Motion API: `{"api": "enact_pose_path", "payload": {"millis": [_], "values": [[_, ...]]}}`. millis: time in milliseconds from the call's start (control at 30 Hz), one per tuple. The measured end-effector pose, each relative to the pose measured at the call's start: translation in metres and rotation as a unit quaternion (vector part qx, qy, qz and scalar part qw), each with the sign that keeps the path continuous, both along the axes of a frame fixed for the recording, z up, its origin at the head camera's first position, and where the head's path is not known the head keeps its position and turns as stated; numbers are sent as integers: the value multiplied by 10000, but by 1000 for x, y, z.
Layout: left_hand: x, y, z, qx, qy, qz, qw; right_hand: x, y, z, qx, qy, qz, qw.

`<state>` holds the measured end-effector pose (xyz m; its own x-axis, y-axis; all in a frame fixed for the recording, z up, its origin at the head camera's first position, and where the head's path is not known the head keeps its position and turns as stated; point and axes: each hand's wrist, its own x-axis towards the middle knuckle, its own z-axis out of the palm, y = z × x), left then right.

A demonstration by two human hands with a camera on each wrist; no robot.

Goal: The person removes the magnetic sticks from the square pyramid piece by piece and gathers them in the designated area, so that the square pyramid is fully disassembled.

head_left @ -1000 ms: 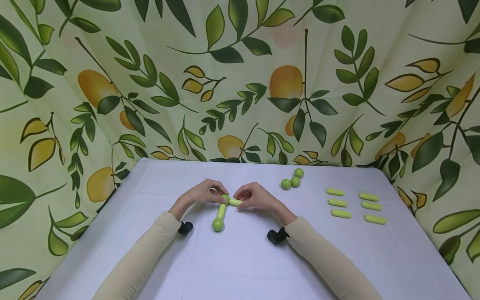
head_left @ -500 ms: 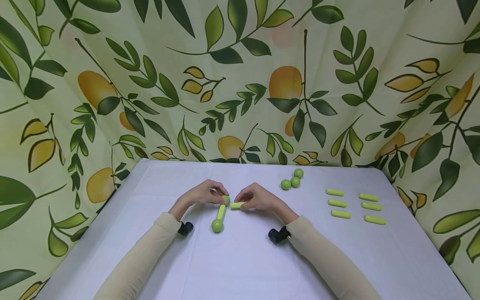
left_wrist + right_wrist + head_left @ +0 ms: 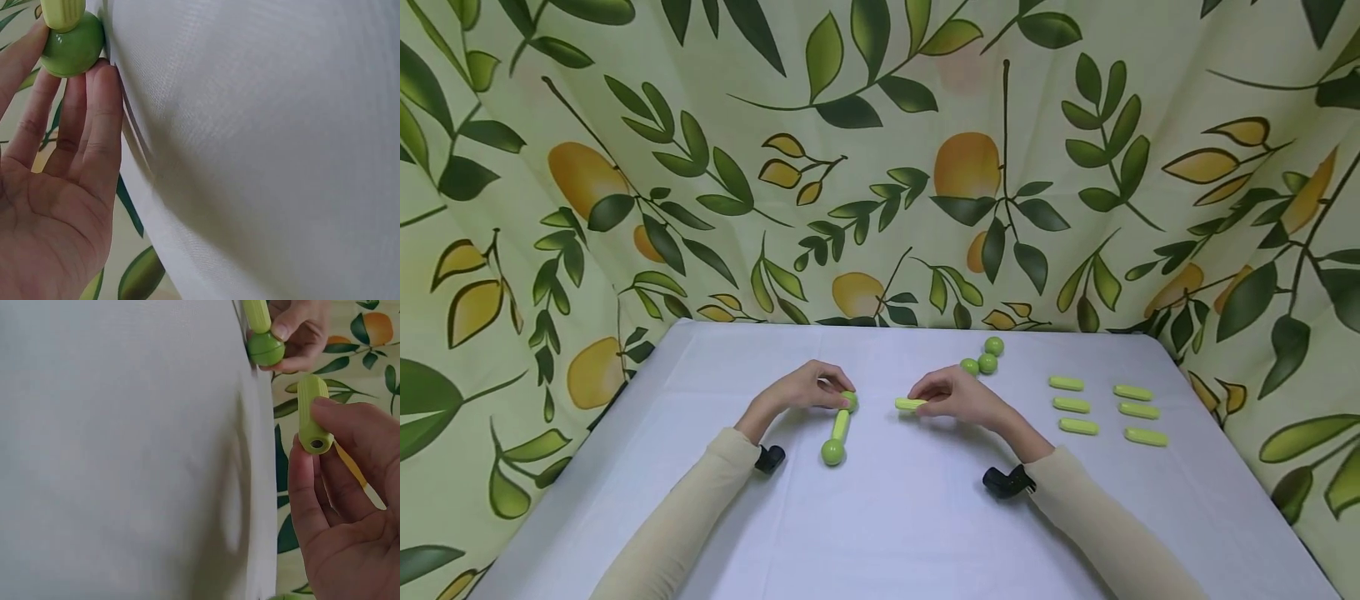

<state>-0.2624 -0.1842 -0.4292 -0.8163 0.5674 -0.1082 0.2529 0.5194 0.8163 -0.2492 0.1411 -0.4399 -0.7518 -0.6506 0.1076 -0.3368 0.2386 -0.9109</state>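
My left hand (image 3: 808, 387) pinches a green ball (image 3: 74, 47) between thumb and fingers. A light green rod (image 3: 841, 425) joins that ball to a second green ball (image 3: 832, 452) lying nearer to me on the table. In my right hand (image 3: 962, 396), thumb and fingertips hold a loose light green rod (image 3: 312, 415). Its near end shows a round hole with a dark inside in the right wrist view. A stretch of tabletop separates this rod from the ball in my left hand.
Several green balls (image 3: 994, 346) sit behind my right hand, one partly covered by it. Further right, several light green rods (image 3: 1078, 427) lie in two columns on the white table (image 3: 880, 533). A leaf-patterned curtain (image 3: 880, 167) stands behind the table's back edge.
My right hand has drawn the rod away from the left-hand ball and moved right. The left hand keeps its hold on the ball, nearly still.
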Motion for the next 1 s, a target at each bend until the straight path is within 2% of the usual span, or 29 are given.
{"api": "enact_pose_path", "payload": {"millis": [233,433,667,1000], "values": [[1,1,1,-88,-56,91,9999,8,35,4,-4,113,-89,9999],[0,3,1,-42,-88,96,9999,17,71,3,213,74,-422,9989],[2,1,1,-36,-88,110,9999,30,112,-3,481,215,-765,9957],[1,0,3,-132,-28,138,9998,49,157,0,645,289,-1100,9914]]}}
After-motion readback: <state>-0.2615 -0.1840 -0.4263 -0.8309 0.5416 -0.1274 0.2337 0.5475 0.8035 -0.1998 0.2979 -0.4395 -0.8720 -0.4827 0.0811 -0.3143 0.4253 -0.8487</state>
